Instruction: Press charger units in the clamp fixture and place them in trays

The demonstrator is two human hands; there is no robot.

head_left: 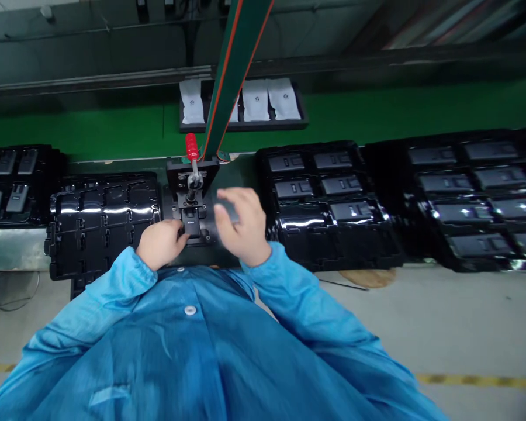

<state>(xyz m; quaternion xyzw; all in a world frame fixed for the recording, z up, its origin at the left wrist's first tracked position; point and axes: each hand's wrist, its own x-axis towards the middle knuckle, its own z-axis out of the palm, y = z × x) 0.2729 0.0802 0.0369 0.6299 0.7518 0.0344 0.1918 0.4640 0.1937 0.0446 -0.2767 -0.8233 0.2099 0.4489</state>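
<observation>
A black press fixture [191,202] with a red-handled toggle clamp [191,147] stands in front of me at the bench edge. A small black part with white lettering [191,223] sits in the fixture. My left hand [160,243] is curled, its fingertips touching the left side of that part. My right hand [242,225] hovers just right of the fixture with fingers spread and slightly blurred, holding nothing I can see. Both arms wear blue sleeves.
An empty glossy black tray [100,222] lies left of the fixture. Black trays holding several dark parts lie to the right [324,199], far right [469,193] and far left [9,181]. Behind, a tray of white pouches [254,102] rests on the green conveyor; a green strut [232,64] rises overhead.
</observation>
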